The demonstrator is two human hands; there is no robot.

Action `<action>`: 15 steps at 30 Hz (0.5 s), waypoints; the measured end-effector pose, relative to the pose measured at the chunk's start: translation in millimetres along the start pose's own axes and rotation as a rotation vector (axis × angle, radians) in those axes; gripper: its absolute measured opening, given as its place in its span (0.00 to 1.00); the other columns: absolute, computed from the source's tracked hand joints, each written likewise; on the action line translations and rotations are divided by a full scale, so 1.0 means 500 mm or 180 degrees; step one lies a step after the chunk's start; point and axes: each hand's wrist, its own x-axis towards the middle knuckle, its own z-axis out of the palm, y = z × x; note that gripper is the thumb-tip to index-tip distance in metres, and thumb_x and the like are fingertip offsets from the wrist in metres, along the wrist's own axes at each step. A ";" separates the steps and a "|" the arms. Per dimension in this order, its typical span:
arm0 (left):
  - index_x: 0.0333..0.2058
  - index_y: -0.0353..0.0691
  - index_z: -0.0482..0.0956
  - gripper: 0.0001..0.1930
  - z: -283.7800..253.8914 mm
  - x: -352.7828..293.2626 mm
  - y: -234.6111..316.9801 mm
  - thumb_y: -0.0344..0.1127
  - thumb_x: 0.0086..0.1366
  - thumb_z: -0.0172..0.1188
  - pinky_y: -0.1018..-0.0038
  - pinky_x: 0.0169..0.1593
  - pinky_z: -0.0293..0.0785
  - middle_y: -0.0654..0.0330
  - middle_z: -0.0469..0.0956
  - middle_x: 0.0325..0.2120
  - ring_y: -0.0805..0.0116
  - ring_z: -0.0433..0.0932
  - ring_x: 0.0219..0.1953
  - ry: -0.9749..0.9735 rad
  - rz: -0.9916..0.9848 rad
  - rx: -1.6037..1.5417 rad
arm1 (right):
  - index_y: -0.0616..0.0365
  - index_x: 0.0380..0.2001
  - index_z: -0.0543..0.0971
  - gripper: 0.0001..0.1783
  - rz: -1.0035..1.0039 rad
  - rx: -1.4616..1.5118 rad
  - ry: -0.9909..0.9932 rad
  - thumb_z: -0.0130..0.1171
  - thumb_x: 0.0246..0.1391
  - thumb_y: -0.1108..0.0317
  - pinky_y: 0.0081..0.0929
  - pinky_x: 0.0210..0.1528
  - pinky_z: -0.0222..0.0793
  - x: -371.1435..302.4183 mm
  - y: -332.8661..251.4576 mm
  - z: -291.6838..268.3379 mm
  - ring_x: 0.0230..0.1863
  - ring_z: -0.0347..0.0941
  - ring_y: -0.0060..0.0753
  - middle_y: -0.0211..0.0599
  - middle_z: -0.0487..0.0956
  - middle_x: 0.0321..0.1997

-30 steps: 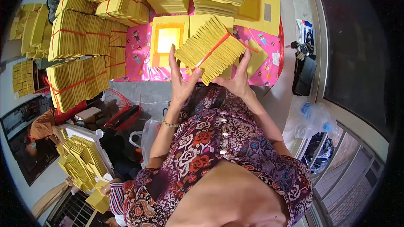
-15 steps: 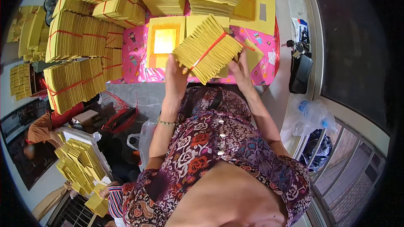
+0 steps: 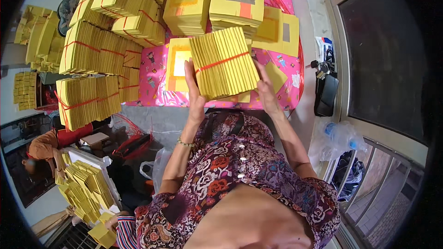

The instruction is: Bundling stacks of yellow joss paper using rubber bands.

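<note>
Between my two hands is a thick bundle of folded yellow paper (image 3: 224,71), bound by a red strap around its middle. My left hand (image 3: 195,93) presses its left side, and my right hand (image 3: 266,90) grips its right side. The bundle is raised over the near edge of a table with a pink patterned cover (image 3: 159,76). Partly behind it lies a yellow sheet with a shiny gold square (image 3: 179,64). Farther back stand a stack of yellow paper with an orange-framed square (image 3: 187,7) and a taller stack with a grey square (image 3: 237,0).
Red-strapped yellow bundles (image 3: 87,48) are piled at the table's left. Other people work at a second table with yellow paper (image 3: 90,184) at lower left. On the right ledge are keys (image 3: 322,67) and a black case (image 3: 326,94); clear plastic bottles (image 3: 341,138) hang near a metal railing.
The bundle has turned from a slant to nearly level, its folded edges facing me more squarely. Both hands still hold it. The whole view has shifted slightly.
</note>
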 end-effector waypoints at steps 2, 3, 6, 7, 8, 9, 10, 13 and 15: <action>0.68 0.35 0.33 0.53 -0.006 -0.008 -0.033 0.68 0.59 0.45 0.62 0.70 0.33 0.50 0.35 0.69 0.56 0.36 0.71 -0.0267 0.0272 0.0398 | 0.63 0.63 0.56 0.42 -0.0017 -0.0060 0.0057 0.58 0.53 0.50 0.32 0.66 0.49 -0.003 0.025 -0.002 0.64 0.57 0.32 0.41 0.64 0.61; 0.68 0.35 0.33 0.53 -0.007 -0.016 -0.038 0.68 0.59 0.45 0.62 0.70 0.33 0.50 0.35 0.69 0.56 0.36 0.71 -0.0258 0.0281 0.0396 | 0.63 0.63 0.56 0.42 -0.0021 -0.0065 0.0047 0.58 0.53 0.50 0.32 0.66 0.49 -0.007 0.030 -0.005 0.64 0.57 0.32 0.41 0.64 0.61; 0.68 0.35 0.39 0.49 -0.007 -0.043 -0.045 0.66 0.61 0.45 0.61 0.69 0.39 0.51 0.41 0.68 0.56 0.42 0.70 -0.0059 -0.0144 0.0309 | 0.62 0.63 0.56 0.35 0.0101 -0.0546 -0.0001 0.58 0.55 0.67 0.29 0.63 0.55 -0.015 0.043 -0.003 0.61 0.59 0.30 0.39 0.65 0.58; 0.68 0.35 0.39 0.49 -0.016 -0.042 -0.059 0.66 0.61 0.45 0.61 0.69 0.39 0.51 0.41 0.68 0.56 0.42 0.70 -0.0048 -0.0147 0.0306 | 0.62 0.63 0.56 0.35 0.0108 -0.0551 -0.0010 0.58 0.55 0.67 0.29 0.63 0.55 -0.012 0.045 -0.005 0.61 0.59 0.30 0.39 0.65 0.58; 0.68 0.36 0.41 0.46 -0.025 -0.037 -0.064 0.63 0.63 0.46 0.61 0.68 0.43 0.51 0.43 0.68 0.56 0.45 0.69 0.0079 -0.0216 0.0246 | 0.62 0.62 0.56 0.35 0.0122 -0.0553 -0.0009 0.57 0.56 0.66 0.29 0.63 0.55 -0.007 0.043 -0.006 0.61 0.59 0.30 0.40 0.65 0.58; 0.67 0.37 0.44 0.43 -0.031 -0.033 -0.070 0.59 0.65 0.46 0.61 0.68 0.46 0.51 0.46 0.67 0.56 0.49 0.68 0.0205 -0.0287 0.0184 | 0.62 0.62 0.57 0.34 0.0138 -0.0557 -0.0006 0.57 0.56 0.65 0.29 0.63 0.54 -0.002 0.041 -0.010 0.61 0.59 0.30 0.41 0.64 0.59; 0.67 0.38 0.48 0.36 -0.035 -0.032 -0.077 0.53 0.68 0.46 0.62 0.66 0.51 0.51 0.49 0.66 0.56 0.53 0.66 0.0386 -0.0294 0.0290 | 0.64 0.62 0.57 0.33 0.0057 -0.0894 0.0088 0.55 0.58 0.64 0.31 0.64 0.53 0.009 0.059 -0.026 0.63 0.58 0.34 0.44 0.62 0.62; 0.67 0.38 0.46 0.35 -0.037 0.001 -0.087 0.51 0.70 0.44 0.61 0.66 0.50 0.51 0.48 0.67 0.55 0.52 0.67 0.0645 -0.0856 -0.0017 | 0.64 0.63 0.57 0.32 -0.0200 -0.1569 0.0317 0.53 0.60 0.62 0.33 0.66 0.50 0.054 0.065 -0.024 0.66 0.55 0.39 0.48 0.61 0.64; 0.67 0.38 0.44 0.36 -0.029 0.019 -0.098 0.52 0.70 0.44 0.63 0.66 0.50 0.51 0.49 0.66 0.57 0.51 0.67 0.0507 -0.0992 -0.0115 | 0.64 0.63 0.57 0.30 -0.0075 -0.1509 0.0113 0.50 0.63 0.62 0.31 0.66 0.50 0.071 0.063 -0.016 0.66 0.55 0.35 0.45 0.61 0.64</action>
